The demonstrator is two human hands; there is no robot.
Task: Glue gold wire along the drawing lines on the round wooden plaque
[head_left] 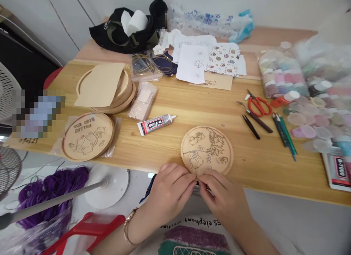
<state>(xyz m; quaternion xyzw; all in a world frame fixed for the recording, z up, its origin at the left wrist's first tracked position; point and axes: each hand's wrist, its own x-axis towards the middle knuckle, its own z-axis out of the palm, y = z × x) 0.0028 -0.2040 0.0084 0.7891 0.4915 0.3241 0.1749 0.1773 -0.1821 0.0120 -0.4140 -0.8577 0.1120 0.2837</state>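
Note:
My left hand (172,189) and my right hand (223,194) meet fingertip to fingertip at the near rim of a round wooden plaque (201,147). Both are closed in a pinch; whatever lies between the fingertips is too small to make out. Line drawings of plants and small figures cover the plaque, which lies flat by the table's front edge. Beyond my left hand lies a tube of B-7000 glue (156,124). To the right of the plaque are black tweezers (251,127), a dark-handled tool (257,120) and red-handled scissors (257,104).
Another drawn round plaque (89,136) lies at left, near stacked wooden rounds (124,88) under brown card (100,83). Pencils (283,132), small pots (300,118) and a second glue tube (338,167) sit at right. Papers (192,63) lie behind. Purple cord (52,191) is below left.

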